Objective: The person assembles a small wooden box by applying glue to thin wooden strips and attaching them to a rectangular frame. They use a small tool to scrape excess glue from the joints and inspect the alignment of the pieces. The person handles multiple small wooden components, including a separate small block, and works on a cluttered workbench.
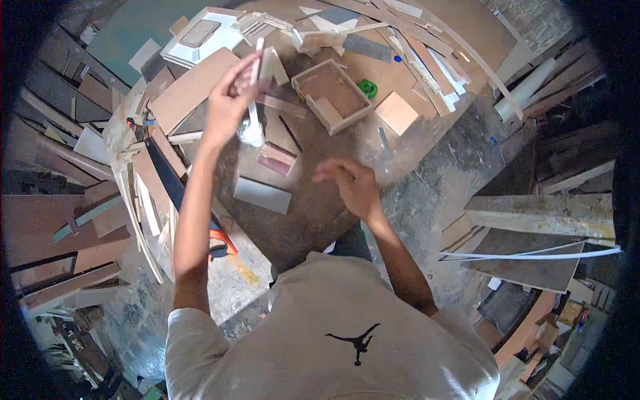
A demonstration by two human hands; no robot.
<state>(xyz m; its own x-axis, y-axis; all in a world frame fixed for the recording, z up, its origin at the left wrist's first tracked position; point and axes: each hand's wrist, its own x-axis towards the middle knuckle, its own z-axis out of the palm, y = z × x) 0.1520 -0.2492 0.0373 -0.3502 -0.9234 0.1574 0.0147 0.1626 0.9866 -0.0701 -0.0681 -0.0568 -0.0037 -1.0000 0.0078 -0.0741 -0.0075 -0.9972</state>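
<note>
My left hand point(230, 100) is raised over the left side of the worktable, its fingers closed round a thin pale stick point(255, 110). The stick's lower end meets a whitish, shiny container or bag point(251, 133); its contents cannot be made out. My right hand point(350, 183) hovers over the near right of the table, slightly blurred, fingers stretched leftward and holding nothing visible. Between the hands lie a small block with a reddish face point(277, 160), a white-topped rectangular piece point(262, 195) and a dark pencil-like stick point(291, 133). Farther off sits a shallow open wooden box point(366, 110).
A green roll-like object point(367, 88) and a square wood piece point(397, 113) lie beside the box. A handsaw point(165, 170) with an orange-and-black handle rests at the left. Wood strips point(427, 57) crowd the far edge; boards point(193, 93) lie far left.
</note>
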